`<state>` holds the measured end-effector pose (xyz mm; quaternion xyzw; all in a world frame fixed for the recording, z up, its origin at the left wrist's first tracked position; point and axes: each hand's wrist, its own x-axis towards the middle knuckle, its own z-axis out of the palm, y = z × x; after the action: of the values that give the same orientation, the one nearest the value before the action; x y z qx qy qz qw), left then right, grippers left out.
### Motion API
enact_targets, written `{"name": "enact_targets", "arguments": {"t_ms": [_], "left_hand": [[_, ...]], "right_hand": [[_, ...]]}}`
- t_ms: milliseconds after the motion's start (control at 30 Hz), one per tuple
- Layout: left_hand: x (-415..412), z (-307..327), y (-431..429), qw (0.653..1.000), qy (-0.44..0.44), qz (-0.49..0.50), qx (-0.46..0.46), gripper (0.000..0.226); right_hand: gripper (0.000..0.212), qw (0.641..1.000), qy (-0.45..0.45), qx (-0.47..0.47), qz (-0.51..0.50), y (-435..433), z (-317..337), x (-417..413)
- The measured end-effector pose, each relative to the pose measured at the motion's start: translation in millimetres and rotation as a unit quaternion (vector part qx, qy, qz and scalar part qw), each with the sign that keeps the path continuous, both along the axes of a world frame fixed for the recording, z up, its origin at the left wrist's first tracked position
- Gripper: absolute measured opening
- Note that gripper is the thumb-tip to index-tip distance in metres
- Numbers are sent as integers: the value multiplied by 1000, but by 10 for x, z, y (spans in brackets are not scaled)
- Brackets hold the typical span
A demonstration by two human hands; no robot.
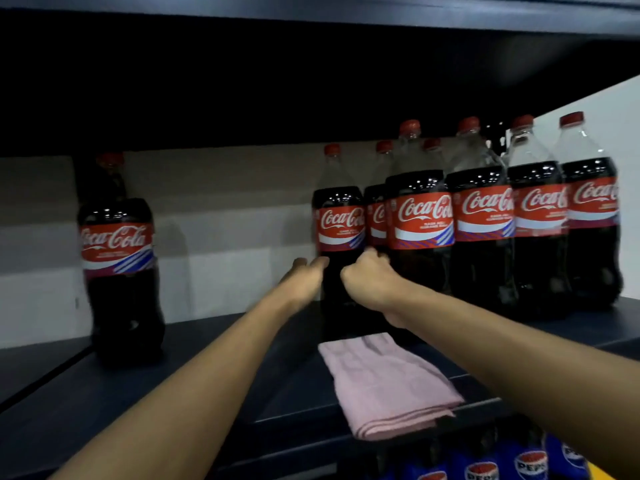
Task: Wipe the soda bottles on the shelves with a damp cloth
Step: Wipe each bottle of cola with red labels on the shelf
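Dark shelf (pixel 173 375), matte, smooth. Soda is all Coca-Cola: clear plastic bottles, dark cola, red screw caps, red wrap labels with white "Coca-Cola" script and a white-and-blue striped band underneath. The small print under the logo is unreadable.

- Target Coca-Cola bottle (pixel 341 220): upright, at the left end of the group, in from the shelf's front edge.
- Left hand (pixel 304 275): fingers reach to the bottle's left flank below the label and touch it. Motion blur, so can't tell if they wrap round it.
- Right hand (pixel 367 282): fingers curled, clamped on the bottle's right flank just under the label, wedged against the neighbouring bottle.
- Bottle group (pixel 483 216): packed side by side towards the shelf's right end, in two rows front to back, labels facing out.
- Lone Coca-Cola bottle (pixel 117 258): upright near the shelf's left end, well apart from the rest, blurred.
- Pink cloth (pixel 388 382): soft, folded into a flat rectangle, lying at the shelf's front edge just in front of the target bottle. Neither hand is on it.
- Pepsi bottles (pixel 530 462): blue labels, "PEPSI" partly readable, on the level below at the right.
- Wall behind is pale panelling.
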<state>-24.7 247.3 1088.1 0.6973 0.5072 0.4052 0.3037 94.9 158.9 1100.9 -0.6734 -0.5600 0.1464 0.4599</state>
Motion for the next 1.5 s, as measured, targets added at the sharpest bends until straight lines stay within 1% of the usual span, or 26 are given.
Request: {"name": "enact_targets", "arguments": {"t_ms": [33, 100, 133, 167, 200, 300, 367, 400, 433, 467, 533, 567, 600, 667, 700, 733, 767, 833, 900, 933, 1000, 1067, 1133, 1233, 1400, 1500], "left_hand": [[82, 9, -7, 1000, -10, -5, -14, 89], [165, 41, -65, 999, -12, -31, -12, 54], [185, 46, -60, 999, -8, -40, -6, 44], [191, 45, -59, 999, -6, -44, 0, 39], [172, 44, -76, 999, -11, -50, -3, 35], [68, 40, -134, 997, -57, -46, -21, 26], [-28, 46, -156, 996, -74, -30, -24, 31], [-98, 41, -180, 997, -74, -20, -24, 34], [-160, 33, -199, 997, -73, -13, -22, 38], [-233, 19, -231, 997, -71, -2, -21, 44], [-388, -11, -301, 998, -60, 26, -7, 56], [-470, -20, -350, 998, -54, 39, 4, 55], [-538, -25, -406, 997, -50, 49, 14, 49], [-664, -31, -517, 996, -62, 66, 22, 30], [-715, -34, -584, 994, -71, 74, 26, 26], [-787, -49, -652, 993, -75, 83, 30, 26], [-841, -70, -710, 992, -82, 87, 36, 31], [-944, -119, -841, 987, -107, 106, 49, 50], [-1028, -177, -952, 981, -134, 124, 63, 63], [-1054, -200, -1005, 979, -141, 127, 68, 64], [-1087, -242, -1162, 977, -155, 125, 72, 58], [-1091, -276, -1305, 975, -169, 118, 79, 55], [-1090, -297, -1438, 974, -170, 116, 92, 54], [-1075, -303, -1602, 973, -170, 112, 105, 53], [-1100, -315, -1693, 978, -151, 100, 105, 87], [-1106, -308, -1711, 979, -156, 87, 101, 95]], "right_hand": [[54, 1000, 17, -12, 11, 58, -31, 9], [53, 999, 14, -23, 31, 164, -88, -31], [54, 999, 40, -23, 29, 211, -95, -48], [56, 996, 77, -15, 32, 247, -96, -51], [57, 995, 96, -14, 40, 285, -95, -66], [60, 983, 162, -5, 82, 290, -37, -97], [69, 979, 191, 4, 70, 376, -23, -84], [70, 977, 199, 5, 80, 465, -38, -73], [66, 974, 206, -1, 98, 578, -53, -60], [57, 972, 205, -12, 117, 529, -38, -89], [32, 969, 197, -22, 145, 276, 41, -187], [24, 969, 187, -26, 162, 215, 51, -216], [18, 966, 185, -29, 180, 184, 42, -242], [7, 962, 176, -18, 207, 113, 42, -322], [5, 963, 163, -12, 215, 74, 35, -347], [8, 961, 153, -7, 229, 41, 32, -377], [11, 958, 148, -1, 244, -11, 34, -403], [11, 952, 141, 5, 272, -91, 35, -439], [10, 953, 114, 14, 280, -162, 27, -469], [15, 955, 93, 22, 281, -177, 22, -480], [25, 954, 58, 36, 292, -244, 14, -493], [31, 951, 36, 48, 305, -300, -1, -480], [33, 948, 23, 55, 313, -395, -1, -449], [32, 944, 17, 66, 322, -539, 3, -400], [31, 944, 29, 67, 323, -781, 9, -303], [26, 946, 4, 68, 317, -799, 5, -233]]}}
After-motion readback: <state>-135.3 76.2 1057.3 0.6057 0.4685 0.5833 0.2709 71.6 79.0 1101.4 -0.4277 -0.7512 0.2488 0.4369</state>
